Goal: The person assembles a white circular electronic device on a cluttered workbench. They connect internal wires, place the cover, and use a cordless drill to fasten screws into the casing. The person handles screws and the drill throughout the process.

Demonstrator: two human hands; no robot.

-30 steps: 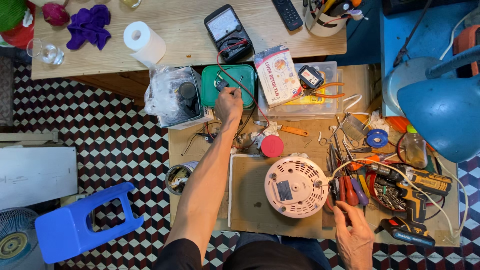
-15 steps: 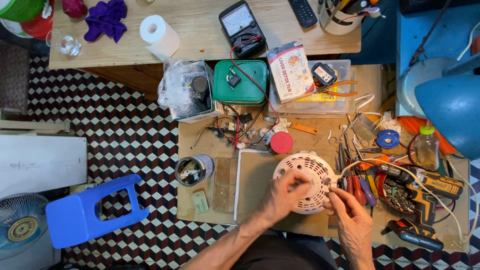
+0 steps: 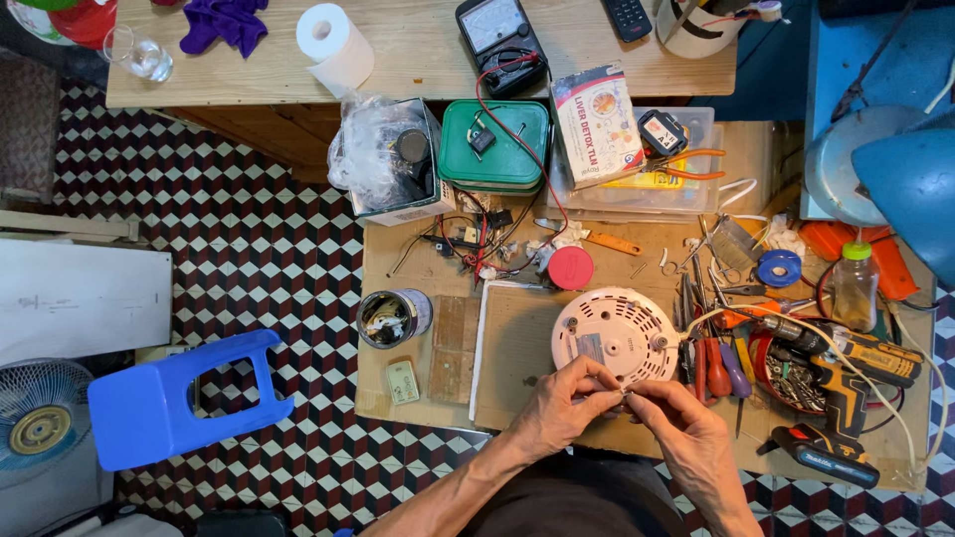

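A round white appliance base (image 3: pixel 617 333) lies upside down on the low wooden workbench (image 3: pixel 418 288), with a white cord running off to its right. My left hand (image 3: pixel 564 403) and my right hand (image 3: pixel 668 413) meet just below it, fingertips pinched together on a tiny part (image 3: pixel 624 395) too small to identify. A red lid (image 3: pixel 570 268) sits above the base.
Screwdrivers and pliers (image 3: pixel 718 353) lie right of the base, a cordless drill (image 3: pixel 846 398) further right. A metal tin (image 3: pixel 390 318), a green box (image 3: pixel 494 144), a multimeter (image 3: pixel 494 30) and a paper roll (image 3: pixel 334 45) lie behind. A blue stool (image 3: pixel 179 398) stands on the tiled floor.
My left arm came back from the green box to the white base. Both hands then drew down below the base and closed together on a small part.
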